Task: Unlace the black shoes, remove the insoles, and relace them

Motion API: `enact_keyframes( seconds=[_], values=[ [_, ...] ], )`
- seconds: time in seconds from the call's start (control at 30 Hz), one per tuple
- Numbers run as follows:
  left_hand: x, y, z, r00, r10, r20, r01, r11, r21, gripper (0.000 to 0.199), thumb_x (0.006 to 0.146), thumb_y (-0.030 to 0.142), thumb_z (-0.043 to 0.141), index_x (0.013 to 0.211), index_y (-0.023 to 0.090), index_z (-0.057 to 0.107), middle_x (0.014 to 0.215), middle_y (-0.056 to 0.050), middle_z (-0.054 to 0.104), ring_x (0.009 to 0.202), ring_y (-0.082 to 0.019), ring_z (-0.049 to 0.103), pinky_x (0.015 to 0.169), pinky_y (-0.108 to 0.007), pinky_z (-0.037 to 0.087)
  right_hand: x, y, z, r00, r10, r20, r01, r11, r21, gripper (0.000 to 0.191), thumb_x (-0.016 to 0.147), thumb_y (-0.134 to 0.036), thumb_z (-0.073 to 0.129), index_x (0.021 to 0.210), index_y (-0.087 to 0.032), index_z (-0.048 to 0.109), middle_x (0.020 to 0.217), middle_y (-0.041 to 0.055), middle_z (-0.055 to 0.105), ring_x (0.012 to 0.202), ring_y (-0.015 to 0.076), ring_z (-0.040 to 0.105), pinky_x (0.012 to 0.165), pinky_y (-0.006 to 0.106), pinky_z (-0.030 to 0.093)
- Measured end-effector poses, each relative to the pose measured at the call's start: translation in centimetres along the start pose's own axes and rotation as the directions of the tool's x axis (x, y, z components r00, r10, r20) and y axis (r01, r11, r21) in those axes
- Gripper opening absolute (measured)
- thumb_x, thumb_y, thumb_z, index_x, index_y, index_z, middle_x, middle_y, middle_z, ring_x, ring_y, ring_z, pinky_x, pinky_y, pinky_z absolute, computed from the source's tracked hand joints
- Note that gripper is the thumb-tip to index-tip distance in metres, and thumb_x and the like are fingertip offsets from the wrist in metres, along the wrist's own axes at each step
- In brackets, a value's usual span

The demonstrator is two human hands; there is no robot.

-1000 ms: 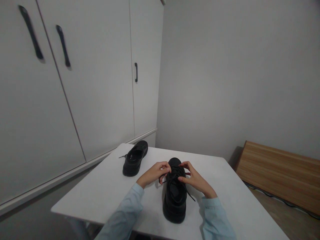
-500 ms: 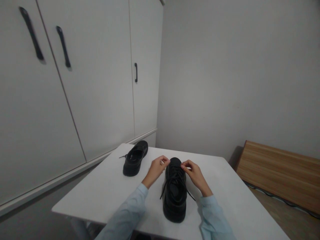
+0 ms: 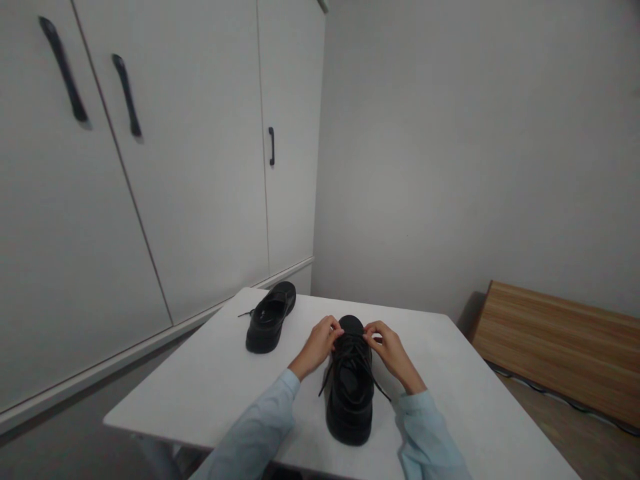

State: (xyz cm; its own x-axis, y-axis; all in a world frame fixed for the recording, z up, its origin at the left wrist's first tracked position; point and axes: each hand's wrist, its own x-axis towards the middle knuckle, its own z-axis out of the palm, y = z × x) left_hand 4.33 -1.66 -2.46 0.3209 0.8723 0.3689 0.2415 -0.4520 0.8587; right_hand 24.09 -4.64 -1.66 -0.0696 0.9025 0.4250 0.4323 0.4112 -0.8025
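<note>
A black lace-up shoe (image 3: pixel 350 413) rests on the white table with its toe pointing away from me and its heel towards me. My left hand (image 3: pixel 323 340) is closed in a pinch at the left side of the lacing near the toe. On the opposite side, my right hand (image 3: pixel 384 341) pinches there too, with its other fingers curled. A strand of black shoelace (image 3: pixel 353 335) runs across the shoe between the two pinches. Both loose lace ends hang down at the shoe's sides. The fingertips partly hide what they grip.
The white table (image 3: pixel 210 393) carries a second black shoe (image 3: pixel 270 320) at the back left, its lace trailing left. Behind it stands a white cabinet (image 3: pixel 210 200) with dark handles. A wooden board (image 3: pixel 560 347) leans against the wall at the right.
My left hand has shifted slightly right and down onto the lacing by the toe. My right hand has barely moved, and both shoes have stayed in place.
</note>
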Motion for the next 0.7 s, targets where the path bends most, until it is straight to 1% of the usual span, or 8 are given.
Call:
enact_keyframes(
  seconds=[0.17, 0.4, 0.57, 0.7],
  values=[
    [-0.1, -0.7, -0.4, 1.0, -0.001, 0.008, 0.001, 1.0, 0.02, 0.013, 0.082, 0.028, 0.048, 0.076, 0.017, 0.048, 0.069, 0.001, 0.053, 0.056, -0.011, 0.053, 0.053, -0.023, 0.045, -0.1, 0.6, -0.2, 1.0, -0.012, 0.008, 0.012, 1.0, 0.005, 0.014, 0.076, -0.032, 0.057, 0.071, -0.02, 0.054, 0.087, 0.0059, 0.058, 0.084, 0.0194, 0.057, 0.069, 0.03, 0.052],
    [-0.1, -1.7, -0.5, 0.999, -0.04, 0.012, 0.04, 0.999, -0.012, 0.015, 0.083, 0.029, 0.047, 0.075, 0.017, 0.047, 0.069, 0.001, 0.055, 0.055, -0.011, 0.056, 0.053, -0.024, 0.046, -0.2, 0.3, -0.2, 1.0, 0.012, 0.008, -0.012, 1.0, -0.019, 0.012, 0.073, -0.029, 0.057, 0.066, -0.02, 0.053, 0.083, 0.0051, 0.059, 0.08, 0.0196, 0.057, 0.067, 0.032, 0.052],
    [-0.2, -1.3, -0.5, 0.998, -0.057, 0.006, 0.057, 0.998, -0.021, 0.015, 0.083, 0.028, 0.047, 0.074, 0.017, 0.048, 0.068, 0.001, 0.056, 0.054, -0.011, 0.056, 0.053, -0.024, 0.045, -0.3, 0.2, -0.5, 0.999, 0.023, 0.029, -0.022, 1.0, -0.015, 0.011, 0.073, -0.029, 0.057, 0.068, -0.02, 0.054, 0.081, 0.0045, 0.058, 0.078, 0.0187, 0.057, 0.068, 0.032, 0.051],
    [-0.4, -0.7, -0.6, 1.0, 0.001, -0.015, 0.0, 1.0, 0.021, 0.015, 0.083, 0.029, 0.048, 0.075, 0.017, 0.049, 0.069, 0.001, 0.053, 0.056, -0.011, 0.054, 0.054, -0.024, 0.046, -0.4, 0.3, -0.7, 0.997, 0.022, 0.072, -0.022, 1.0, 0.001, 0.013, 0.077, -0.031, 0.056, 0.071, -0.019, 0.054, 0.084, 0.0046, 0.058, 0.082, 0.0184, 0.057, 0.071, 0.03, 0.051]
  ],
)
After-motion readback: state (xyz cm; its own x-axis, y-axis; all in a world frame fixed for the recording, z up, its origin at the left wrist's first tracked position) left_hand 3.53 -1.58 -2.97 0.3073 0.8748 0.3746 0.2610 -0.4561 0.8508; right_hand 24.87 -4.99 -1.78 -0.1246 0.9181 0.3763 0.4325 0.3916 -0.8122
